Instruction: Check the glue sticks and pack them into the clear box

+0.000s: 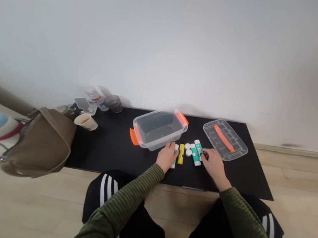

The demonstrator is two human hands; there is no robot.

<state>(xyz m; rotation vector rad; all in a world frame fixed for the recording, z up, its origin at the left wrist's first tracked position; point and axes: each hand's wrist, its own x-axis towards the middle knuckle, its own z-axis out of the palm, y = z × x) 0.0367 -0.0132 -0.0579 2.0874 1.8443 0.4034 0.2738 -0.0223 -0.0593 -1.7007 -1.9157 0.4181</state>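
Observation:
My left hand (166, 157) lies over a green and white glue stick (175, 156), its fingers closed along the tube and hiding part of it. Just right of that stands out a yellow glue stick (181, 154). Two white round pieces (189, 152), perhaps caps or stick ends, sit in the middle of the group. My right hand (213, 165) pinches the edge of another green and white glue stick (197, 146) with curled fingertips. A further green and white glue stick (194, 155) rests against it on the left.
Behind my left hand is a clear plastic box (156, 142) with orange latches. Its clear lid (238, 148), with an orange handle, lies at right on the black table (108, 155). A paper cup (90, 123), dark glass (114, 104), spray bottle (98, 97) and brown bag (42, 143) occupy the left.

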